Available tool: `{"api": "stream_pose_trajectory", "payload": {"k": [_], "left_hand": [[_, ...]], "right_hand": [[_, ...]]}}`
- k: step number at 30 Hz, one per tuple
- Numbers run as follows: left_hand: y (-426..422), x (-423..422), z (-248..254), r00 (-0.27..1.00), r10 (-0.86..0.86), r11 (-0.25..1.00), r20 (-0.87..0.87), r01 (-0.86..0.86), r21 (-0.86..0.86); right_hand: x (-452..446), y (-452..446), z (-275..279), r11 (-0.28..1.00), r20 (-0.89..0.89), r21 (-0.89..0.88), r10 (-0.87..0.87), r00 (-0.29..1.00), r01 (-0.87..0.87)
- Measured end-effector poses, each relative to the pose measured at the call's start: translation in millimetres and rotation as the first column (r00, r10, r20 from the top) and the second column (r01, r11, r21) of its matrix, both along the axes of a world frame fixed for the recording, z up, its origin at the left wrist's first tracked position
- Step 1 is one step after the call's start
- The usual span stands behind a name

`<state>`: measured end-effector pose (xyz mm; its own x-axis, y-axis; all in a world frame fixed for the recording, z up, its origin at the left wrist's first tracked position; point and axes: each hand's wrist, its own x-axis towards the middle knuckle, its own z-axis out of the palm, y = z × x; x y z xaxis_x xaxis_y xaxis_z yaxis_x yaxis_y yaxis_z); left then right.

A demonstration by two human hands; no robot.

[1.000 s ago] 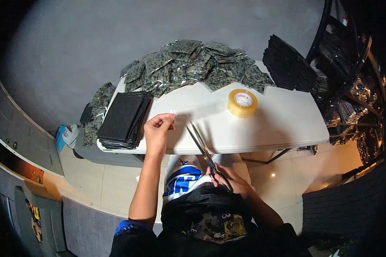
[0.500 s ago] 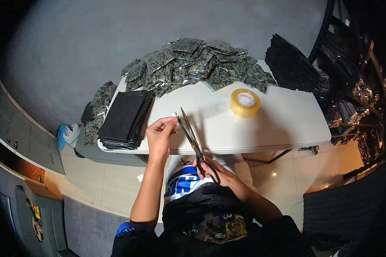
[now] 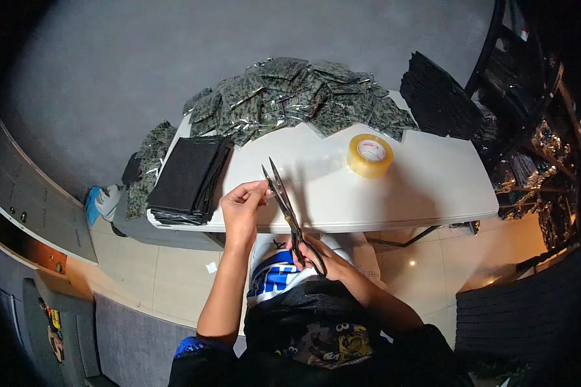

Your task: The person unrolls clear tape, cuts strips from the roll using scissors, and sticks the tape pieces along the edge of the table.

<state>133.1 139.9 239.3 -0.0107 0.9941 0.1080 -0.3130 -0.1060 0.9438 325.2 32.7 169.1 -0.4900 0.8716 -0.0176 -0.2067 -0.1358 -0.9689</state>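
Note:
My right hand (image 3: pixel 321 258) grips black-handled scissors (image 3: pixel 286 209) over the front edge of the white table, with the blades pointing up and away from me and slightly apart. Close beside the blades, my left hand (image 3: pixel 242 201) is closed in a pinch; whatever lies between its fingertips is too small to make out. Farther right on the tabletop lies a roll of clear yellowish packing tape (image 3: pixel 370 155), and a faint see-through strip stretches leftward from it.
A stack of flat black pieces (image 3: pixel 188 174) sits on the table's left side. Camouflage-patterned packets in shiny wrap (image 3: pixel 284 97) are heaped along the back of the white table (image 3: pixel 426 187). Another black stack (image 3: pixel 436 97) stands at the right corner, near a dark rack (image 3: pixel 526 109).
The scissors have shifted slightly left and away from me. A white bit seen at my left fingertips before no longer shows there. My left hand has hardly moved.

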Motion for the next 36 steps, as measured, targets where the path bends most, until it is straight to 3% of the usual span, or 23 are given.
{"api": "stream_pose_trajectory", "payload": {"k": [9,21,36], "left_hand": [[0.2,-1.6,-6.0,0.999,-0.009,1.000,0.032,0.009,-0.004],[-1.6,-3.0,-8.1,1.000,0.002,1.000,0.003,-0.002,-0.003],[-3.0,-1.4,-7.7,1.000,0.013,0.999,0.018,-0.012,-0.032]], "right_hand": [[-3.6,-2.3,-3.1,0.996,-0.015,-0.075,-0.041,0.999,0.040],[-6.9,-4.1,-2.8,0.996,0.127,0.006,-0.088,0.988,0.088],[-7.1,-3.6,-5.8,0.993,0.163,0.030,-0.113,0.980,0.110]]}}
